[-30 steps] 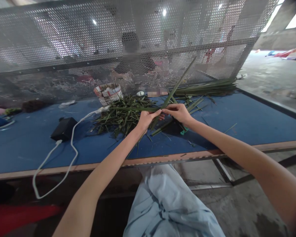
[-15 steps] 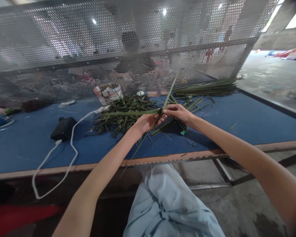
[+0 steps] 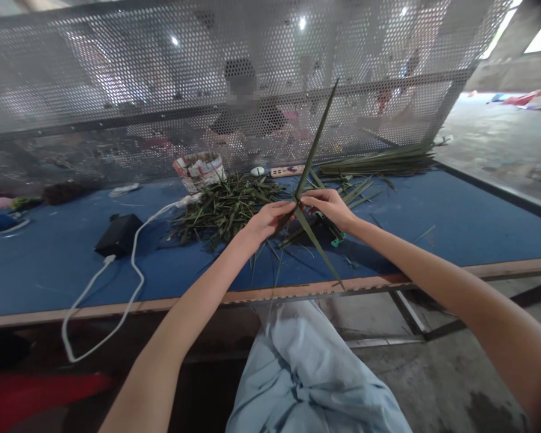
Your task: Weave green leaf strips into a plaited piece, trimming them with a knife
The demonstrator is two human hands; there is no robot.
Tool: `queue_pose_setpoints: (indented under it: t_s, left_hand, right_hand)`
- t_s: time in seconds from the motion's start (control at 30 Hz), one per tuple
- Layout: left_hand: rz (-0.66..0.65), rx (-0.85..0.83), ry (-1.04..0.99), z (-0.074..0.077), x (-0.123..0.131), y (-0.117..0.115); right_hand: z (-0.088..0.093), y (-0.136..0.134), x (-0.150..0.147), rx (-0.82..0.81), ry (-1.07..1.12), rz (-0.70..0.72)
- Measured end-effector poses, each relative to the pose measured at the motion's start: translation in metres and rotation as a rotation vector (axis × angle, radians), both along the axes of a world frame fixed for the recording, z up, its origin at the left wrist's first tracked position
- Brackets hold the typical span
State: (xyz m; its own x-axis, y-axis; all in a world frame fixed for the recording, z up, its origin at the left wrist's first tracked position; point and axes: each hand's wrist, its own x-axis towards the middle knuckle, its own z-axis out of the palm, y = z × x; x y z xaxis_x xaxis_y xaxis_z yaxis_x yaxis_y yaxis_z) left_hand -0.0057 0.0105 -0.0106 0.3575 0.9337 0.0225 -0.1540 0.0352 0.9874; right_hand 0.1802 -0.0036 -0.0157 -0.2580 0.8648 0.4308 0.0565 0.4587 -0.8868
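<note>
Left hand (image 3: 265,221): fingers closed tight on a long green leaf (image 3: 314,141).
Right hand (image 3: 329,207): pinches that leaf too, where its strips cross.
Leaf: light, thin, bendy, held above the blue bench (image 3: 49,282). Best held near the crossing.
Beside it: a heap of cut leaves (image 3: 225,210).
</note>
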Motion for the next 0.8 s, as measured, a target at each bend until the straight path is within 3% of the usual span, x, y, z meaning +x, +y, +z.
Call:
queue_pose_setpoints:
  t_s: [0.2, 0.47, 0.57, 0.67, 0.8]
  left_hand:
    - [-0.083, -0.025, 0.025, -0.001, 0.003, -0.003]
    - [-0.105, -0.001, 0.066, 0.006, 0.004, -0.009]
    - [-0.051, -0.017, 0.087, 0.005, 0.004, -0.008]
    - [-0.021, -0.020, 0.088, 0.002, 0.004, -0.006]
    - [0.039, -0.015, 0.076, 0.001, 0.005, -0.004]
  right_hand:
    - [0.000, 0.001, 0.003, 0.109, -0.112, -0.089]
    - [0.000, 0.005, 0.003, -0.043, 0.071, -0.093]
    - [0.009, 0.008, 0.009, -0.153, 0.276, -0.019]
    - [0.018, 0.013, 0.017, -0.364, 0.459, 0.048]
    - [0.023, 0.015, 0.019, -0.574, 0.444, 0.146]
